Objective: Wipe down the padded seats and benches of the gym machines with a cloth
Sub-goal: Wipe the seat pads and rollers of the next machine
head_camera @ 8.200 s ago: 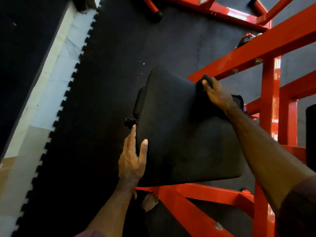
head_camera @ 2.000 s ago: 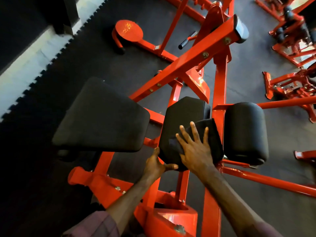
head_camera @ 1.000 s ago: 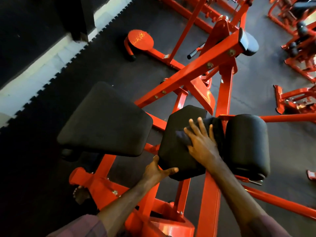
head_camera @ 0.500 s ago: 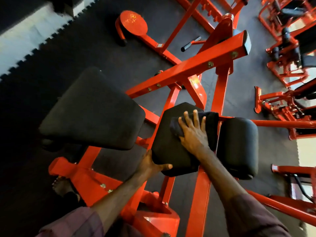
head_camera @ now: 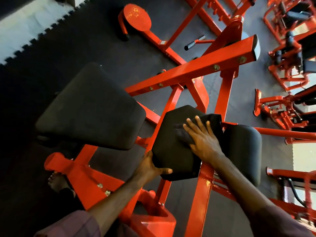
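Black cloth – pad's rt edge

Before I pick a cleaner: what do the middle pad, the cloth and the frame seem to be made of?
Middle pad: matte black covering, probably vinyl over foam; smooth face, rounded edges.
Cloth: soft dark fabric, maybe microfibre; it folds and bunches under the right hand.
Frame: glossy red-painted metal, likely steel; sharp highlights, bolted joints.
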Demonstrator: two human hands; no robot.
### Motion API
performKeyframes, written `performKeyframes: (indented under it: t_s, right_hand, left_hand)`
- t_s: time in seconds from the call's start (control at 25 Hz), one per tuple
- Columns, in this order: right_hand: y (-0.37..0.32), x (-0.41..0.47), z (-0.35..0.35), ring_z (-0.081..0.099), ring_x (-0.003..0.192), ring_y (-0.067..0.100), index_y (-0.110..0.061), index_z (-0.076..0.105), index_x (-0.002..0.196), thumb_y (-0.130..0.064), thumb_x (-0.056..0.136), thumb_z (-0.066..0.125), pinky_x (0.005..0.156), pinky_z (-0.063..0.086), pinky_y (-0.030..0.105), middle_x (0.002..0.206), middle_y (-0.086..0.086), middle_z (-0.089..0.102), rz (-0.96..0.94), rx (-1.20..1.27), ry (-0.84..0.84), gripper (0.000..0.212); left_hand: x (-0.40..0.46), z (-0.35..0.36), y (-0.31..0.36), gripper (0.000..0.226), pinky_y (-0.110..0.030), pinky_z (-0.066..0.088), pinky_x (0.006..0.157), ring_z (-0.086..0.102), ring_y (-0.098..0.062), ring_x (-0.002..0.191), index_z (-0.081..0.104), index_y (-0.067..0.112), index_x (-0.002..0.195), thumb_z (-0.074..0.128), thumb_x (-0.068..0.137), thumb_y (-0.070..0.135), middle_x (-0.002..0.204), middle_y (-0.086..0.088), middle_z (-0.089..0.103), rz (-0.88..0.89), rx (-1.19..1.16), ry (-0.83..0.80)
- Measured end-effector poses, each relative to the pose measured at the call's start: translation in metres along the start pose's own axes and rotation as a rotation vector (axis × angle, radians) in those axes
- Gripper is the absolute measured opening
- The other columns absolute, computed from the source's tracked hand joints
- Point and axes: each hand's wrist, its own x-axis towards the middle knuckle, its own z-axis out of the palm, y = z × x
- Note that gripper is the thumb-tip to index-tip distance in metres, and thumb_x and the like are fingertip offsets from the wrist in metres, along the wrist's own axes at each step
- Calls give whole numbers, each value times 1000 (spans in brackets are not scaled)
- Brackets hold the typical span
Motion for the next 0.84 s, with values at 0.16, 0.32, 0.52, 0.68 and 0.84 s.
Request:
performKeyframes:
  t_s: [0.16,0.32,0.52,0.68,0.84]
  right_hand:
    - [-4,50,-14,-14,161,34,-24,19,167,-39,98,62,126,-14,59,177,3,4,261,57,35,83]
    - [4,32,-11,-21,160,30,-32,14,168,-46,102,55,127,-15,58,177,-4,-2,57,-8,-67,78]
    - [5,77,-23,-8,162,35,-29,20,167,-42,102,56,127,-11,62,176,1,10,320,84,-20,76]
    - [5,67,-12,-9,162,31,-34,19,167,-47,101,52,127,-12,60,176,-5,8,27,-92,-97,76]
    - [28,96,-22,4,163,30,-31,26,165,-40,102,54,129,-3,62,175,-2,17,253,54,-44,70]
  left_hand:
    - [3,-2,2,123,-38,49,109,50,-23,141,42,29,156,99,52,62,153,3,52,13,26,-19]
    - [1,-5,2,125,-35,48,106,51,-24,141,39,29,155,98,51,65,153,3,51,0,21,-29]
    - [7,-10,7,137,-49,51,109,50,-24,142,33,40,156,91,39,81,154,8,49,22,36,-74]
    - [8,-10,5,138,-47,52,108,50,-22,140,33,43,155,89,36,84,153,10,48,39,69,-60]
    - [11,-11,4,132,-43,50,109,51,-16,138,36,46,152,91,37,82,147,15,51,72,35,-57]
